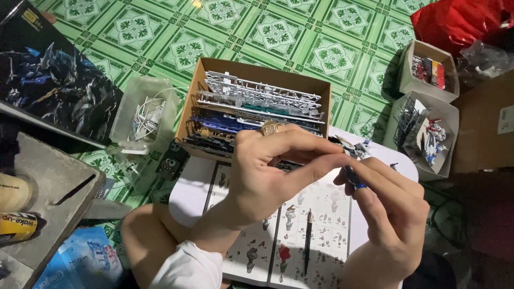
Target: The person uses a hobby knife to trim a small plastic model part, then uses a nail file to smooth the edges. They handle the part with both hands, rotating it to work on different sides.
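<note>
both hands pinch a small blue part [354, 176], left hand [267, 171] above, right hand [393, 208] below; looks light, brittle plastic, so hold it by the body, not the pegs.

Both hands, left hand [267, 171] and right hand [391, 214], pinching a small blue part [354, 177] above an instruction sheet [321, 214].

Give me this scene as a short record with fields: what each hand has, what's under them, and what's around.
left hand: fingers pinch a small part, meeting the right hand
right hand: holds a small blue model piece
under hands: open instruction booklet, a thin dark tool lying on it
behind hands: cardboard box packed with plastic part frames
left of box: clear plastic tub
floor: green patterned tiles
</note>
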